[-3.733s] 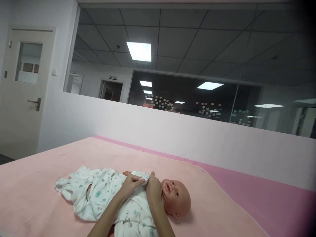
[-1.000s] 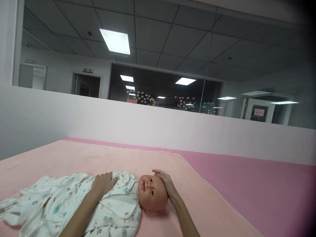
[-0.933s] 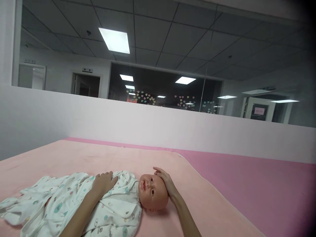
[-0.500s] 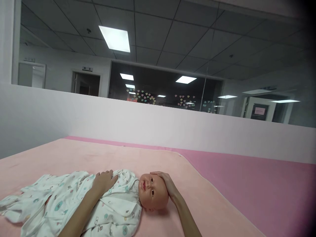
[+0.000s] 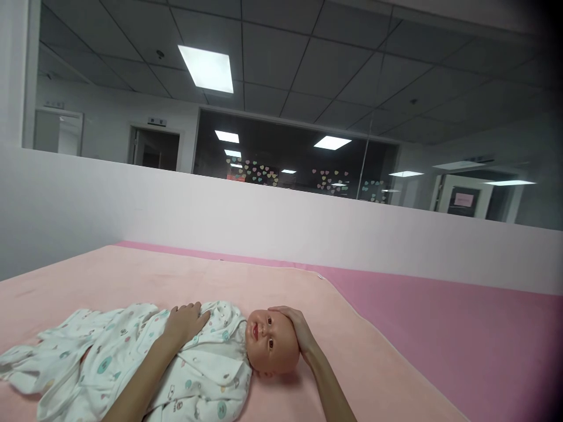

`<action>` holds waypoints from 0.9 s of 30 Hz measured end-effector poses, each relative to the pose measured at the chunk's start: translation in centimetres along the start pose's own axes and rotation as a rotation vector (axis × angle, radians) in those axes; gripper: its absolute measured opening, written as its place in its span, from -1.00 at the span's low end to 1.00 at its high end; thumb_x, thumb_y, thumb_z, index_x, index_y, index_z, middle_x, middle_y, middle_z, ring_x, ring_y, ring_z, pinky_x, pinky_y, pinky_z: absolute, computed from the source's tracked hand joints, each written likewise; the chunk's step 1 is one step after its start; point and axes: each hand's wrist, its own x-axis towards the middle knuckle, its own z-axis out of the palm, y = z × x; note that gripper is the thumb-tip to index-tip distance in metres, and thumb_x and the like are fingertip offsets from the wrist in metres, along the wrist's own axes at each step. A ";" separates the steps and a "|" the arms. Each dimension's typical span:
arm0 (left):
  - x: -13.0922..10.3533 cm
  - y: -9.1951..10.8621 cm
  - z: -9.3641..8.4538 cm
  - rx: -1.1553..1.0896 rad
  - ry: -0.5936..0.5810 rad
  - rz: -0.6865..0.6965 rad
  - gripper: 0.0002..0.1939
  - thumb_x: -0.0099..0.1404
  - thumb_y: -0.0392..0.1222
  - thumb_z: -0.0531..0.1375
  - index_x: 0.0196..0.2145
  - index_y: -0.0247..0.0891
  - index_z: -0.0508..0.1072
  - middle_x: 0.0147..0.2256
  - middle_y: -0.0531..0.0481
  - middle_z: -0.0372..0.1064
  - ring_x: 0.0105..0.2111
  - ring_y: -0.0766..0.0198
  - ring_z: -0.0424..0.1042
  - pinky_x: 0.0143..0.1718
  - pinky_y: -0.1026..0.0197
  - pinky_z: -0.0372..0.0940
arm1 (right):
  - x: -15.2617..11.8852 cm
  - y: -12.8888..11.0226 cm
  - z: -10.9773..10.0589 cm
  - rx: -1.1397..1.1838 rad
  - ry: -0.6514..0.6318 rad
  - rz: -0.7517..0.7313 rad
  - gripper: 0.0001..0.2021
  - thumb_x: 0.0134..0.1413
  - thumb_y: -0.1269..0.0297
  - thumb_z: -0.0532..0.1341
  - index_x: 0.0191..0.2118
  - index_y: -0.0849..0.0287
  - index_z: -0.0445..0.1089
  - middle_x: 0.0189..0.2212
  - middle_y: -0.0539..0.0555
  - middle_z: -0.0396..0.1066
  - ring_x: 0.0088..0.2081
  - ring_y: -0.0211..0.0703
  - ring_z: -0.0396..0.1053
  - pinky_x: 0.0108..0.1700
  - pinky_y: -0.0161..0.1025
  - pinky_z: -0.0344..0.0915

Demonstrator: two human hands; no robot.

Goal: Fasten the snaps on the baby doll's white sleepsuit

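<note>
A baby doll (image 5: 272,346) lies on its back across the bed, its head to the right. It wears white patterned baby clothes (image 5: 206,375) with green and grey prints. My left hand (image 5: 185,323) rests flat on the doll's chest, fingers stretched out over the cloth. Cupped against the top and far side of the doll's head is my right hand (image 5: 299,329), its fingers extended along the head rather than closed. The doll's arms and hands are hidden in the clothes.
Under the doll is a peach blanket (image 5: 176,275) on a pink mat (image 5: 422,316). A low white wall (image 5: 264,220) borders the far side, with a large window (image 5: 299,76) above it. Beyond the glass are doors and ceiling lights.
</note>
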 end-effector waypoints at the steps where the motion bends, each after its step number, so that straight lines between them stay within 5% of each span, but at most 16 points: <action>1: 0.0 0.0 0.0 -0.001 0.001 0.002 -0.56 0.22 0.02 -0.18 -0.29 -0.31 0.35 -0.22 -0.24 0.38 -0.17 -0.02 0.34 -0.12 -0.02 0.07 | -0.1 -0.2 0.1 -0.002 0.011 -0.004 -0.74 -0.22 0.21 0.12 -0.47 0.25 0.48 -0.35 0.10 0.48 -0.18 -0.02 0.36 -0.02 -0.10 0.19; 6: 0.0 -0.1 0.1 0.003 -0.005 0.008 -0.55 0.22 0.03 -0.19 -0.28 -0.32 0.35 -0.23 -0.24 0.38 -0.18 -0.03 0.34 -0.13 -0.03 0.08 | 0.2 0.4 0.0 0.008 0.008 -0.003 -0.74 -0.21 0.21 0.12 -0.43 0.24 0.48 -0.30 0.11 0.47 -0.15 -0.02 0.34 0.02 -0.10 0.16; 11: 0.2 -0.2 0.2 0.022 -0.001 0.006 -0.56 0.22 0.02 -0.18 -0.27 -0.32 0.35 -0.21 -0.24 0.38 -0.16 -0.03 0.33 -0.12 -0.03 0.07 | 0.8 2.0 -0.5 0.062 0.184 0.008 -0.55 -0.18 0.13 0.17 -0.06 0.01 0.32 0.12 -0.02 0.14 0.15 -0.12 0.03 0.16 -0.15 -0.03; 15: 0.1 -0.1 0.1 0.004 0.003 0.000 -0.56 0.23 0.03 -0.18 -0.29 -0.31 0.35 -0.21 -0.23 0.38 -0.17 -0.01 0.33 -0.11 -0.02 0.07 | 0.5 1.5 -0.4 -0.001 0.049 -0.017 -0.69 -0.16 0.13 0.13 -0.33 0.22 0.45 -0.20 0.10 0.43 -0.10 -0.05 0.30 0.01 -0.14 0.16; 18: 0.1 -0.1 0.1 -0.004 -0.002 0.001 -0.55 0.23 0.03 -0.18 -0.29 -0.31 0.35 -0.21 -0.22 0.38 -0.17 -0.01 0.33 -0.11 -0.02 0.07 | 0.2 0.8 -0.2 -0.044 0.008 -0.052 -0.74 -0.16 0.17 0.11 -0.47 0.26 0.45 -0.39 0.08 0.47 -0.23 -0.06 0.35 -0.08 -0.16 0.22; 23: 0.1 -0.1 0.1 0.002 -0.012 -0.005 -0.54 0.23 0.04 -0.18 -0.27 -0.31 0.35 -0.21 -0.23 0.38 -0.16 -0.03 0.33 -0.11 -0.03 0.07 | 0.3 1.0 -0.1 0.025 0.038 -0.015 -0.72 -0.17 0.13 0.15 -0.42 0.24 0.45 -0.33 0.09 0.46 -0.17 -0.05 0.33 -0.03 -0.15 0.19; 27: 0.0 0.0 -0.1 -0.001 -0.018 -0.005 -0.54 0.22 0.04 -0.17 -0.27 -0.32 0.35 -0.20 -0.24 0.37 -0.16 -0.04 0.33 -0.11 -0.03 0.07 | 0.7 1.8 -0.4 0.110 0.128 0.030 -0.55 -0.19 0.11 0.20 -0.09 0.12 0.35 0.01 0.06 0.29 0.06 -0.10 0.18 0.12 -0.16 0.06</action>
